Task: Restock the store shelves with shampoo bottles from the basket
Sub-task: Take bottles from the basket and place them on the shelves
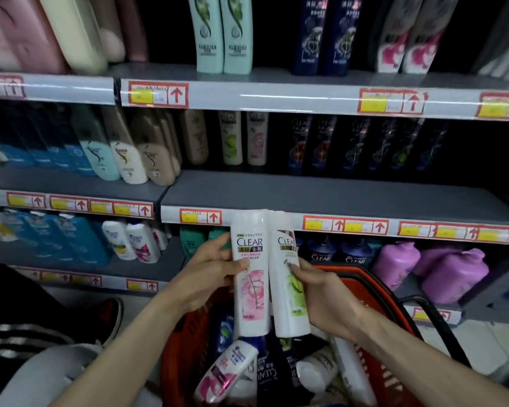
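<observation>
- The left hand [206,271] has its fingers [218,243] curled round the pink-labelled shampoo bottle [251,304], with the thumb across its front.
- The right hand [321,292] grips the green-labelled shampoo bottle [287,306], which stands upright and touches the pink one side by side.
- Both bottles sit between the two hands, above the red basket [390,293].
- More bottles [227,368] lie loose in it, below the fingers.
- Beyond the fingers runs the grey shelf [335,195].

Grey store shelves [335,192] carry red-and-yellow price tags [158,94] along their front edges. Teal bottles [224,33] and dark blue bottles [323,33] stand on the upper shelf. Pale Clear bottles [231,139] stand far back on the middle one (upright, side by side), with purple jugs [450,274] lower down.
</observation>
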`<state>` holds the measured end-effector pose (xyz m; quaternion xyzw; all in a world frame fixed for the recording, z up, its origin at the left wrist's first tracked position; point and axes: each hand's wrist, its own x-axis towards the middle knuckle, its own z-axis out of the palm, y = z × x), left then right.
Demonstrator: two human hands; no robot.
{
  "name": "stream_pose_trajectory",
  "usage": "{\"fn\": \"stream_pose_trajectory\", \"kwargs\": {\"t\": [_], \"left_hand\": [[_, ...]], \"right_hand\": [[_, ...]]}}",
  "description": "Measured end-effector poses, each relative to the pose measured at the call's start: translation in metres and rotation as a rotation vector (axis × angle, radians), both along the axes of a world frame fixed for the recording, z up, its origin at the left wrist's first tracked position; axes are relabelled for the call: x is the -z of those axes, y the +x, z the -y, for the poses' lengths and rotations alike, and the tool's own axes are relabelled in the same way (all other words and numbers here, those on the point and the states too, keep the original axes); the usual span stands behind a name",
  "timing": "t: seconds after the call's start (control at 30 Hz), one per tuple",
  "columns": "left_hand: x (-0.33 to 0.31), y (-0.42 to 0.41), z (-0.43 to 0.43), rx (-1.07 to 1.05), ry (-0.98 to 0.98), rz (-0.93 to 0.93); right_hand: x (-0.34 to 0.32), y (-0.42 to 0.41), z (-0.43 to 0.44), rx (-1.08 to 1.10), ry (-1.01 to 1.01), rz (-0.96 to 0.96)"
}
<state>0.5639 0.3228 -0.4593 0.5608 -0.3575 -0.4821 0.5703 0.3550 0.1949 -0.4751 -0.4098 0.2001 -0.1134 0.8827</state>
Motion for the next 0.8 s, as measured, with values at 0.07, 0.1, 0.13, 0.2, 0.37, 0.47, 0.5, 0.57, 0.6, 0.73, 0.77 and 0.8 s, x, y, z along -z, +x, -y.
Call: {"fn": "stream_pose_trajectory", "kwargs": {"t": [0.07, 0.1, 0.13, 0.2, 0.37, 0.47, 0.5, 0.57, 0.6, 0.73, 0.77, 0.8], "left_hand": [[-0.014, 0.007, 0.002, -0.004, -0.007, 0.004], [-0.022, 0.011, 0.004, -0.003, -0.010, 0.010], [-0.030, 0.017, 0.008, 0.001, -0.014, 0.019], [-0.047, 0.028, 0.016, 0.009, -0.031, 0.051], [-0.065, 0.053, 0.038, -0.034, -0.067, 0.062], [-0.060, 0.068, 0.050, -0.085, -0.079, 0.051], [-0.057, 0.072, 0.054, -0.101, -0.086, 0.048], [-0.051, 0.080, 0.062, -0.112, -0.102, 0.044], [-0.048, 0.084, 0.065, -0.109, -0.111, 0.048], [-0.052, 0.107, 0.082, -0.114, -0.159, 0.061], [-0.057, 0.114, 0.089, -0.132, -0.182, 0.076], [-0.063, 0.122, 0.097, -0.156, -0.206, 0.102]], "right_hand": [[-0.009, 0.000, 0.007, -0.030, -0.056, 0.031], [-0.014, 0.002, 0.011, -0.032, -0.083, 0.041], [-0.020, 0.006, 0.014, -0.020, -0.108, 0.045], [-0.033, 0.018, 0.019, 0.025, -0.151, 0.039], [-0.054, 0.052, 0.033, 0.129, -0.202, 0.022], [-0.057, 0.068, 0.041, 0.168, -0.287, -0.010], [-0.057, 0.073, 0.044, 0.180, -0.309, -0.022], [-0.053, 0.084, 0.049, 0.209, -0.326, -0.041], [-0.051, 0.088, 0.052, 0.222, -0.323, -0.041], [-0.052, 0.109, 0.065, 0.271, -0.366, -0.034], [-0.054, 0.117, 0.070, 0.302, -0.397, -0.044], [-0.056, 0.125, 0.076, 0.344, -0.427, -0.053]]}}
